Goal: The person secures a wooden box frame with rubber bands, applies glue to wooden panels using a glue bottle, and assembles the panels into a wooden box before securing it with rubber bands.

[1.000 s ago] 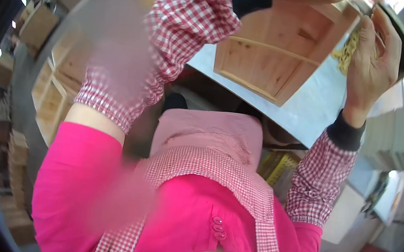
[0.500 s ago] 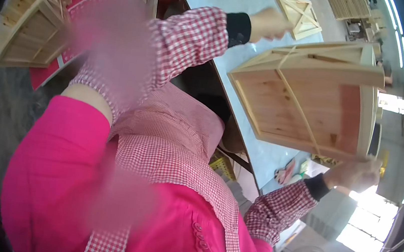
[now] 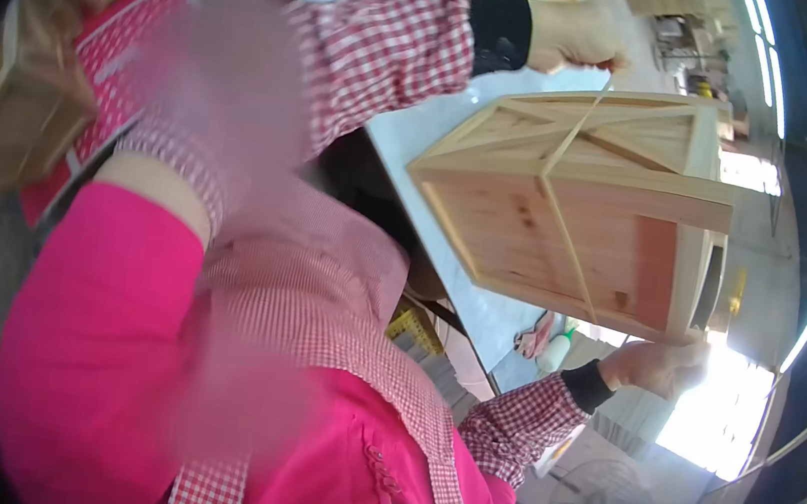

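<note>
Table: pale grey tabletop (image 3: 407,142) running between the hands.
Floor: a floor fan (image 3: 595,497) stands below the lower hand.
Light: bright window glare (image 3: 720,422) just beside the lower hand.
Background: wooden crates (image 3: 16,124) far left, on red matting (image 3: 105,54).

A single head-worn fisheye camera looks steeply down along the person's own chest and arms, tilted so the scene sits askew. It is close to the body, with the surface (image 3: 417,143) and crate (image 3: 579,213) just beyond. Dark lens edges ring the view.
</note>
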